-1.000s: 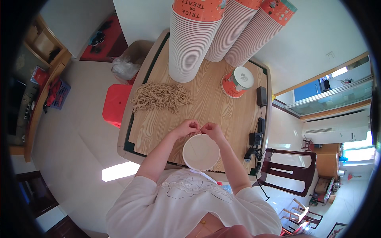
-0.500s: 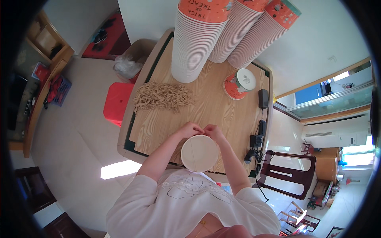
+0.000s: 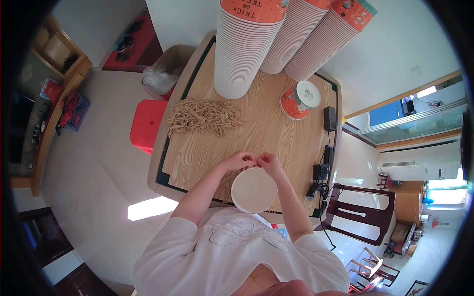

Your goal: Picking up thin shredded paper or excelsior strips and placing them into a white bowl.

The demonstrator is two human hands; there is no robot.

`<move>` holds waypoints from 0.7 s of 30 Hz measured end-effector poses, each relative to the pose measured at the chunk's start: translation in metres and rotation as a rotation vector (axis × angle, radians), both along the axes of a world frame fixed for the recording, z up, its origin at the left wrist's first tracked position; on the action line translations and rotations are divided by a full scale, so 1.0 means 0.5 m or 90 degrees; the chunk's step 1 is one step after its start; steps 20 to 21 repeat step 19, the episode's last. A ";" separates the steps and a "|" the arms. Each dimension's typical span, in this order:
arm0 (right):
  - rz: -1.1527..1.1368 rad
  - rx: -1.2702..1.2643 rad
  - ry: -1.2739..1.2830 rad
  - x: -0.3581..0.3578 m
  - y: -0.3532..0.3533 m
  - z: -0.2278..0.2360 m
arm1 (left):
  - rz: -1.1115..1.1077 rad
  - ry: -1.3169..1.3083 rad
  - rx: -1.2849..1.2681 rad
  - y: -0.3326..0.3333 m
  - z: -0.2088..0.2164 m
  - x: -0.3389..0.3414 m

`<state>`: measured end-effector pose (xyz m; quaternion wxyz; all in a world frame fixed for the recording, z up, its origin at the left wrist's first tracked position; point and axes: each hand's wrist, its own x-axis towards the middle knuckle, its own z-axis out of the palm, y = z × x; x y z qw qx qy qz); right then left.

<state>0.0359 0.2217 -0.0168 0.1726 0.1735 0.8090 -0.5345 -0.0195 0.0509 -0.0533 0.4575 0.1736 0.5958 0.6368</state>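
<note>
A round paper bucket (image 3: 254,190) is held at the near edge of the table, its pale cream round face turned up. At its far rim my left hand (image 3: 241,160) and my right hand (image 3: 269,163) meet, fingertips pinched almost together. A thin cord seems to run between the fingertips at the rim; its details are too small to make out. Both hands look closed on it. Beyond my left hand lies a loose heap of tan twisted cords (image 3: 205,117).
Tall stacks of nested paper buckets, one nearest (image 3: 247,54), stand at the far side. Two orange and green buckets (image 3: 298,101) lie right of them. Black power adapters (image 3: 321,171) with cables line the right edge. A red stool (image 3: 148,126) stands left, a dark chair (image 3: 358,214) right.
My hands and the bucket have shifted slightly right in the picture. The cord that stretched across the bucket's face no longer shows there. My fingertips remain pinched at the far rim.
</note>
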 end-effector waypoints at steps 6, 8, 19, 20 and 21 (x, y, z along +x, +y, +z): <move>-0.034 0.004 0.073 0.026 -0.001 -0.010 | 0.101 -0.255 -0.027 0.014 0.018 0.013; -0.056 0.009 0.084 0.029 -0.024 0.019 | 0.113 -0.293 -0.031 0.007 0.021 0.014; 0.036 0.234 0.234 0.052 -0.058 0.081 | 0.178 -0.363 -0.069 0.002 0.009 0.014; 0.036 0.234 0.234 0.052 -0.058 0.081 | 0.178 -0.363 -0.069 0.002 0.009 0.014; 0.036 0.234 0.234 0.052 -0.058 0.081 | 0.178 -0.363 -0.069 0.002 0.009 0.014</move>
